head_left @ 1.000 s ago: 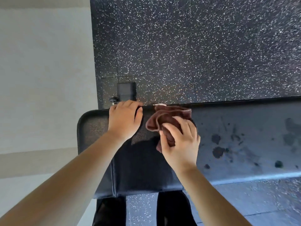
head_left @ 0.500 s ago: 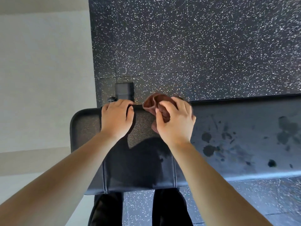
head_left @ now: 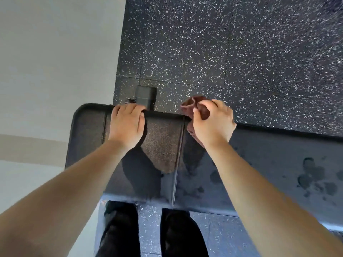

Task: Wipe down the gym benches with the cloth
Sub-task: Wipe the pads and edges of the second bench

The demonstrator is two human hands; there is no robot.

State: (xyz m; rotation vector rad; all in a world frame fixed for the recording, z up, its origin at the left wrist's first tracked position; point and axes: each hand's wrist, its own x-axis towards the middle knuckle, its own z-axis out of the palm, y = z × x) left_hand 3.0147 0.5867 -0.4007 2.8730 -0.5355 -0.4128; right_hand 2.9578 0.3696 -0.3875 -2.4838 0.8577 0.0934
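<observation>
— Now, where is the cloth (head_left: 196, 106) sitting?
— Bunched, brown, at the far edge of the surface (head_left: 269, 160), just past the seam. The right hand (head_left: 213, 125) is clamping around it, fingers curled.
— And the left hand (head_left: 127, 125)?
— Lying flat on the textured end pad, fingers together, tips hooking over the far edge, holding nothing.
— Anything else?
— Dark wet blotches are showing to the right; speckled floor (head_left: 222, 52) is lying beyond.

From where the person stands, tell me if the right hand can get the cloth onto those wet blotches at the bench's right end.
Probably yes: the right hand grips the cloth, and only bare bench pad lies before the blotches.
</observation>
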